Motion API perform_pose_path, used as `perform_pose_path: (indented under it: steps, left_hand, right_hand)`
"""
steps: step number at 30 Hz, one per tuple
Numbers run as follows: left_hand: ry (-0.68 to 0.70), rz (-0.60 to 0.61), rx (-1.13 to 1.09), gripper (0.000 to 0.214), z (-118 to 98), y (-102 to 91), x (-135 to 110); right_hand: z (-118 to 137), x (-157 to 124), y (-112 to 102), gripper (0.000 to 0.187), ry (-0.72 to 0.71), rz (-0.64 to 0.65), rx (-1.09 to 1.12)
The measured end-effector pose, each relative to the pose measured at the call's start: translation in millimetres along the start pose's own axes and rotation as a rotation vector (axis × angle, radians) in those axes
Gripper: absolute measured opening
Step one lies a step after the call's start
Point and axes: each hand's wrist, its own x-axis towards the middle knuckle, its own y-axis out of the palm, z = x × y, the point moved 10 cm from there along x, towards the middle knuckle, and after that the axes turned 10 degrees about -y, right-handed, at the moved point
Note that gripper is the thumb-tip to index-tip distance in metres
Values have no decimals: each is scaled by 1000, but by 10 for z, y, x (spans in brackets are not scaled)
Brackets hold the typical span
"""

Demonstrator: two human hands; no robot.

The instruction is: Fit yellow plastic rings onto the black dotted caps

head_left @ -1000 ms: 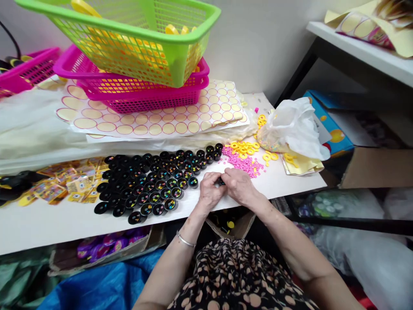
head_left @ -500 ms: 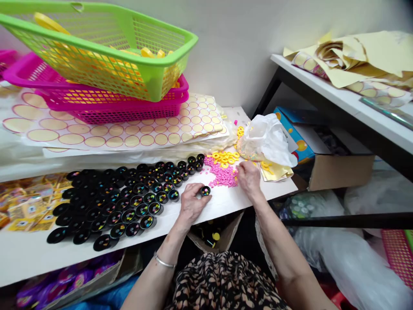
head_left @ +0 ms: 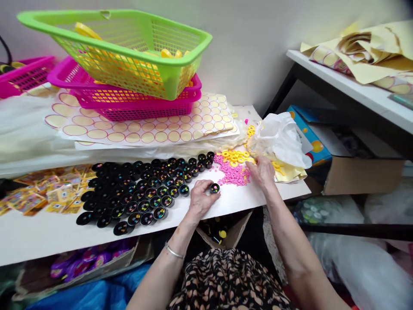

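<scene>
My left hand (head_left: pixel 202 200) rests on the white tabletop (head_left: pixel 206 212), its fingers and thumb closed around a small black cup (head_left: pixel 214 188) with bits of several colours inside. To the right lies a spread of small pink pieces (head_left: pixel 235 173). Yellow rings (head_left: pixel 235 156) form a loose heap along its far edge. My right hand (head_left: pixel 263 173) is at the right end of the pink pieces, fingers stretched toward the rings and slightly apart. I see nothing held in it. Left of my left hand stand rows of similar black cups (head_left: pixel 155 201), many with coloured bits inside.
Stacked green (head_left: pixel 180 71) and magenta baskets (head_left: pixel 145 110) stand at the back on sheets of round stickers (head_left: pixel 174 136). A white plastic bag (head_left: pixel 277 131) sits behind my right hand. Yellow packets (head_left: pixel 61 193) lie far left. A shelf (head_left: pixel 351 86) and an open cardboard box (head_left: pixel 358 174) are at right.
My right hand has reached a little farther forward, its fingers going from bunched to stretched out. My left hand still holds the black cup. The view has turned slightly left.
</scene>
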Motion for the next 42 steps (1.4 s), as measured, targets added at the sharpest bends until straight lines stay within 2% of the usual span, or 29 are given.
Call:
perform_pose_path:
  steps: [2,4,7,10,16,22,25,28,31,37,40,42]
  left_hand:
    - [8,8,-8,38,10,-1,-4]
    - [17,10,-13,40,11,-20,-11]
    - [-12,35,-62,45,51,-48,-19]
    - [-71,46,-156,50,121,-77,-23]
    - [-132,35,-263,37,181,-99,-23]
    - [-180,57,-289,17,137,-101,-10]
    - [-149,85,-269,21,47,-60,0]
    - [-102,105,-232,22,-41,-13,2]
    - [-83,109,-219,22,-85,4,-1]
    - [-71,97,-211,19,-118,-17,-2]
    - [-104,109,-237,18,-108,-10,4]
    - [-175,123,-262,18,-70,12,8]
  right_hand:
    - [372,-104,-46,29,-222,8,180]
    - [790,-304,-40,23,-442,90,343]
    - [1227,-600,24,18,-626,213,388]
    - [1387,-719,97,16,-671,248,302]
    - [1438,-721,200,18,-697,268,135]
    - [1455,-721,259,21,-684,289,63]
    - [1476,-724,253,18,-684,299,73]
    - [1466,-715,241,15,-669,300,155]
    - [1392,-692,287,16,-617,308,342]
    - [1123,-653,596,23,-314,345,989]
    - [1001,-697,799,31,-103,349,1137]
    - [958,-731,884,33,-2,335,1174]
